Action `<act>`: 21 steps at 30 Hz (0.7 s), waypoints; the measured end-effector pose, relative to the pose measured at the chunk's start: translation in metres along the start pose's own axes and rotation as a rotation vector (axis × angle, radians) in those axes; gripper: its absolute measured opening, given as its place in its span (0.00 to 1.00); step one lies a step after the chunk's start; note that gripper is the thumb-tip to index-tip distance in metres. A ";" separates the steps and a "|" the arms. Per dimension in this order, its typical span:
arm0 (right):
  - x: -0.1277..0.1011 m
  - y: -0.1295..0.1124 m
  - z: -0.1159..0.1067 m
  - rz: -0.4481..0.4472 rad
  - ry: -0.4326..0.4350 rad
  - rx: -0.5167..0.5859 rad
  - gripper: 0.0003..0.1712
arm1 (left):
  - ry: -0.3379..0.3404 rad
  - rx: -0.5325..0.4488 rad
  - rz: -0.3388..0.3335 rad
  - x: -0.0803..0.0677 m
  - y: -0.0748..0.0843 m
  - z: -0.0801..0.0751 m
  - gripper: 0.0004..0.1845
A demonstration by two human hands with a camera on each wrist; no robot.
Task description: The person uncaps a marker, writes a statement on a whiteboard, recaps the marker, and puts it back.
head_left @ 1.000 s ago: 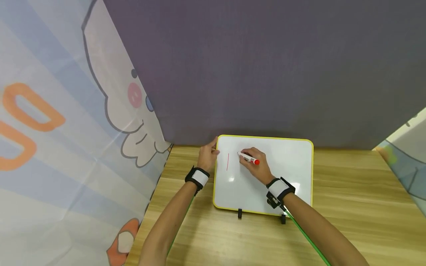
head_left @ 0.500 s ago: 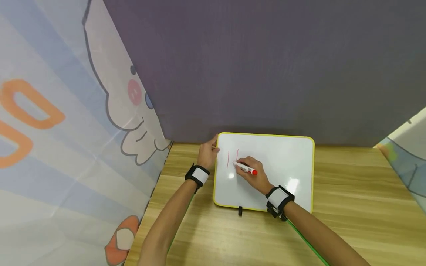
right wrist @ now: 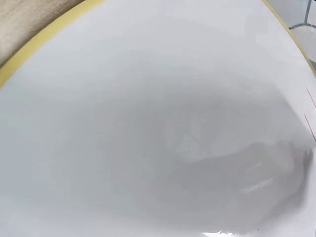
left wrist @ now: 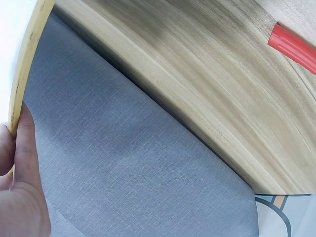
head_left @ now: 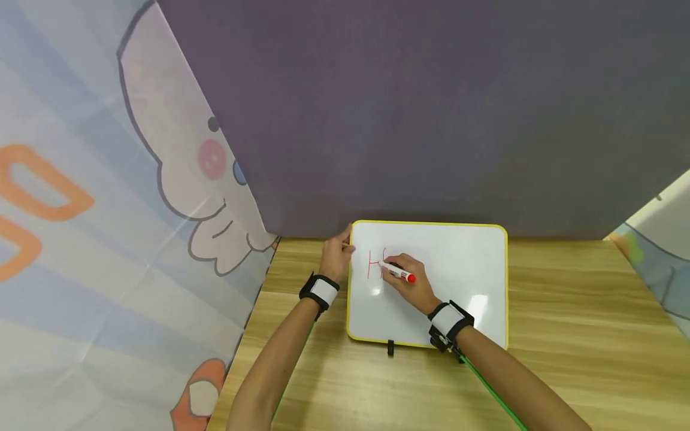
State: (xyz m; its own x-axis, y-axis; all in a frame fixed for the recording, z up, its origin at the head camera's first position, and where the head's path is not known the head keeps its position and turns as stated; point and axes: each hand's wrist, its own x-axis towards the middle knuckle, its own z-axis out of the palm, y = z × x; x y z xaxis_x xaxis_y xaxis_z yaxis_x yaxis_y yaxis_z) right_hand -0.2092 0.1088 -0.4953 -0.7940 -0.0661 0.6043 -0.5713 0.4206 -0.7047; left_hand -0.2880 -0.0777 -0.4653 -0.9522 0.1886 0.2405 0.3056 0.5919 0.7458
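Observation:
A whiteboard with a yellow rim stands propped on black feet. My left hand grips its left edge near the top corner; in the left wrist view, thumb and finger pinch the yellow rim. My right hand holds a white marker with a red end, its tip at the board's surface. Left of the tip are red strokes shaped like an H, partly covered by the marker and fingers. In the right wrist view, red lines show at the right edge, while the marker is out of sight.
The wooden table extends around the board. A grey fabric panel rises behind it, and a cartoon-printed sheet hangs on the left. In the left wrist view, a red cap-like piece lies on the wood.
The marker moved down, drawing a second upright stroke, then left and back right with a crossbar joining the two strokes. My left hand stays on the board's edge.

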 end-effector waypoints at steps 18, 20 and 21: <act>0.016 -0.026 -0.009 -0.013 0.045 0.058 0.09 | 0.027 0.044 -0.017 0.006 -0.013 -0.011 0.31; 0.015 -0.027 -0.008 -0.009 0.037 0.053 0.09 | 0.019 0.041 -0.017 0.005 -0.013 -0.011 0.31; 0.014 -0.027 -0.008 -0.008 0.034 0.048 0.09 | 0.016 0.039 -0.016 0.005 -0.013 -0.011 0.32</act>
State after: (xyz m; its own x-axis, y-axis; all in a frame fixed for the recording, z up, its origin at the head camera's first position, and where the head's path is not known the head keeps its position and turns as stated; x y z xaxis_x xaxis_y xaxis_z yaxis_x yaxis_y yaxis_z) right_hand -0.2033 0.1038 -0.4644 -0.7824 -0.0379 0.6217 -0.5874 0.3767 -0.7163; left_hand -0.2967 -0.0926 -0.4667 -0.9567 0.1666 0.2387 0.2897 0.6247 0.7252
